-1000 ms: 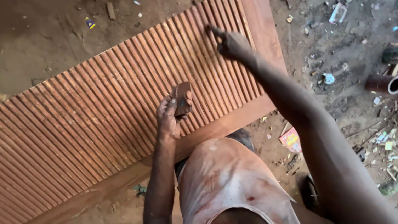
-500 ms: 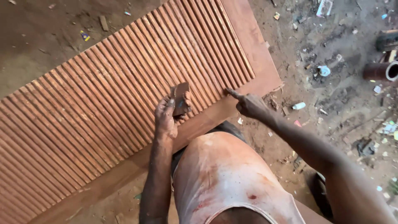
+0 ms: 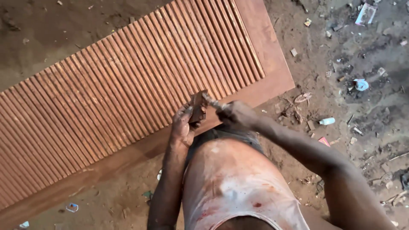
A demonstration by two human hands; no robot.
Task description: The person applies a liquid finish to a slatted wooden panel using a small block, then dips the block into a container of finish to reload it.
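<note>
Fingers of left hand (image 3: 184,127) grip small block (image 3: 198,106); right hand (image 3: 237,114) touches it.

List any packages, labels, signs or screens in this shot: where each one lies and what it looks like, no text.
No signs or screens, only litter on the dirt floor right of the ribbed wooden panel:
Small bottle: lying on its side, white body, greenish end.
Flat wrapper: top right corner, rectangular, pale blue-white.
Crumpled wrapper: right of the panel, white and light blue.
Small red piece: by the right forearm, flat, red-pink.
</note>
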